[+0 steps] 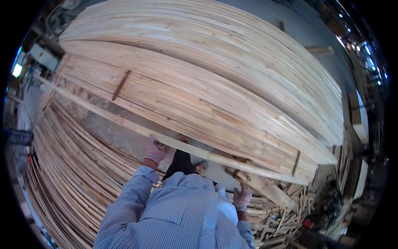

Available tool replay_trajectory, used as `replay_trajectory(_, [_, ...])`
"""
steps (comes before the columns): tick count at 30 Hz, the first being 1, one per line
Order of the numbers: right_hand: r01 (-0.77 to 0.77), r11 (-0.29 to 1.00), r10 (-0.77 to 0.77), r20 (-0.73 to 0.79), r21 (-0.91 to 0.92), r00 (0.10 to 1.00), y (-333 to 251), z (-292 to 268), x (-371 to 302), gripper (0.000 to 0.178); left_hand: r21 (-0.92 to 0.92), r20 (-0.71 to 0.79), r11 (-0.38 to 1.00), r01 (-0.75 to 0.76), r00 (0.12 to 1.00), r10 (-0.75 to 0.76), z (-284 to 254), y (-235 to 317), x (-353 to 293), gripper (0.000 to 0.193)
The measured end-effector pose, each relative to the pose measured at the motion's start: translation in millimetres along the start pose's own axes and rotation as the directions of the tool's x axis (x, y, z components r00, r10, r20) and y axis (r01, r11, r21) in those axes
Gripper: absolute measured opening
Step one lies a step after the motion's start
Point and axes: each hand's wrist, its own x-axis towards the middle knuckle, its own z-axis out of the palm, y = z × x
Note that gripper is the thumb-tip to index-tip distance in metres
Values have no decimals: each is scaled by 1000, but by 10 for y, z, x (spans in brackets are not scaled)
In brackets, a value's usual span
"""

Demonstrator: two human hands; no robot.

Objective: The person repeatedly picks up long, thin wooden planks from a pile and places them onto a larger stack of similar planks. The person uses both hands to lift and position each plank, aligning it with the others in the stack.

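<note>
Striped blue shirt sleeves point(166, 216) fill the near lower edge, one running up to each gloved hand. At far left, a heap of thin pale slats point(70, 174) lies in curved layers, rough-sawn and splintery. Left hand point(155, 151), in a pinkish knit glove, has its fingers curled up around the near edge of a long thin strip point(124, 122); this strip runs from the far left down to the right, along the near side of the board stack. Board stack point(207, 83) fills the centre: wide, flat, pale planks with reddish grain, laid in even layers with a dark spacer stick point(121, 85) on top. Right hand point(241, 198), gloved alike, is raised with fingers spread and released, just below the strip. Offcuts point(286, 216) lie jumbled at near right.
</note>
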Motion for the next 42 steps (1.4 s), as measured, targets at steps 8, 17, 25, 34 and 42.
replay_trajectory(8, [-93,993,68,-271,-78,960,544,-92,-85,54,-39,-1,999,-19,1000,19,-7,36,-24,65])
replay_trajectory(17, [111,936,-228,-335,-334,914,920,-953,751,43,-106,279,985,-137,947,161,23,-136,-60,53])
replay_trajectory(25, [24,994,-25,-5,-106,1000,937,-1051,855,31,-200,93,971,-133,984,154,91,-15,-218,48])
replay_trajectory(34, [66,998,-53,392,-20,918,922,-1180,1090,37,-243,379,966,-83,909,173,261,20,-228,52])
replay_trajectory(42, [-47,996,80,522,-76,849,583,-1296,1504,49,-173,338,981,-90,930,145,327,398,-31,58])
